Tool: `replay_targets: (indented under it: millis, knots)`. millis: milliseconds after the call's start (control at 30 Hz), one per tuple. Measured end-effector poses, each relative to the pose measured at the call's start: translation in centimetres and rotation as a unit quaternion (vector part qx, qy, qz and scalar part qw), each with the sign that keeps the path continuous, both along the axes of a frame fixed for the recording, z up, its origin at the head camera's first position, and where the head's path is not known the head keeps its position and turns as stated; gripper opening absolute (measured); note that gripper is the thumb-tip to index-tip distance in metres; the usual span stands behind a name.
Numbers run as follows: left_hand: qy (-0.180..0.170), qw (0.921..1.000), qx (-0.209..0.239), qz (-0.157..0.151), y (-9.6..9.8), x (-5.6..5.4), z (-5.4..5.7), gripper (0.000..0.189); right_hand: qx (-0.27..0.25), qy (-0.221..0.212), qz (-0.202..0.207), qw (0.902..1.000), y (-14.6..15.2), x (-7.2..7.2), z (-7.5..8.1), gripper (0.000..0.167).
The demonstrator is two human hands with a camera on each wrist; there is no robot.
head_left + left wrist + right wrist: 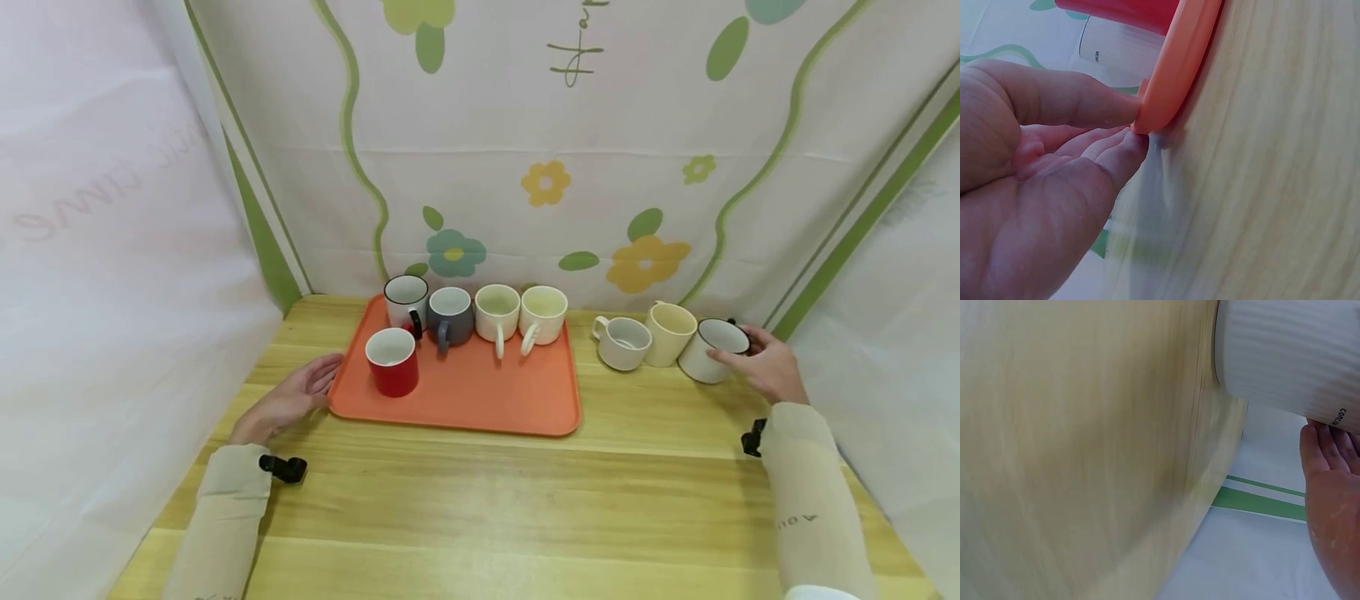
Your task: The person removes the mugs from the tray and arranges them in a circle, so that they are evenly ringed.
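Observation:
My left hand (pixel 296 393) is at the left edge of an orange tray (pixel 480 408). In the left wrist view its fingertips (pixel 1125 109) pinch the tray's rim. On the tray, a red mug (pixel 395 371) stands at the front left. Behind it is a row with a black-rimmed white mug (pixel 401 312), a grey-blue mug (pixel 456 329) and two cream mugs (pixel 497 321). My right hand (pixel 768 367) holds another white mug with a dark rim (pixel 702 362), thumb on the near side. In the right wrist view its fingers lie against that ribbed mug (pixel 1291 356).
Left of the held mug stand a pale yellow mug (pixel 667 346) and a low white cup (pixel 622 354), close together. The wooden table (pixel 525 508) is bordered by a printed cloth backdrop (pixel 480 108) and white side curtains (pixel 112 250).

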State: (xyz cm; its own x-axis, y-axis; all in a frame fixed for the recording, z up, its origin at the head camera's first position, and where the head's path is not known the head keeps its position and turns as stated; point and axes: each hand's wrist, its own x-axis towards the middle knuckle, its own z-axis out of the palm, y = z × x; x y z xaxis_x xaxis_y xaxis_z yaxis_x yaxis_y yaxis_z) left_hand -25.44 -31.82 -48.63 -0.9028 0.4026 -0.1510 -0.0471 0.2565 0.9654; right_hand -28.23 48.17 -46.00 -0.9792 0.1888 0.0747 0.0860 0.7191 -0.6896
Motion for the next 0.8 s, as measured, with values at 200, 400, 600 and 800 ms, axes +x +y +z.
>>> replay_targets:
  millis: [200, 400, 600, 800]
  knots:
    - [0.003, 1.0, 0.001, -0.003, 0.2, 0.0, 0.1, 0.087, 0.017, -0.029, 0.027, 0.999, 0.0, 0.7, 1.8, 0.103]
    - [-0.003, 1.0, -0.006, 0.001, 0.0, 0.2, 0.0, 0.086, 0.024, -0.023, 0.053, 0.9981, -0.7, 0.8, 4.6, 0.108]
    - [0.0, 1.0, 0.001, -0.002, 0.0, 0.2, 0.2, 0.086, 0.047, -0.011, 0.087, 0.995, -4.0, 0.7, 7.6, 0.103]
    - [0.0, 1.0, -0.002, -0.005, 0.1, 0.3, 0.5, 0.087, 0.048, 0.015, 0.142, 0.9886, -8.5, 0.0, 8.8, 0.098]
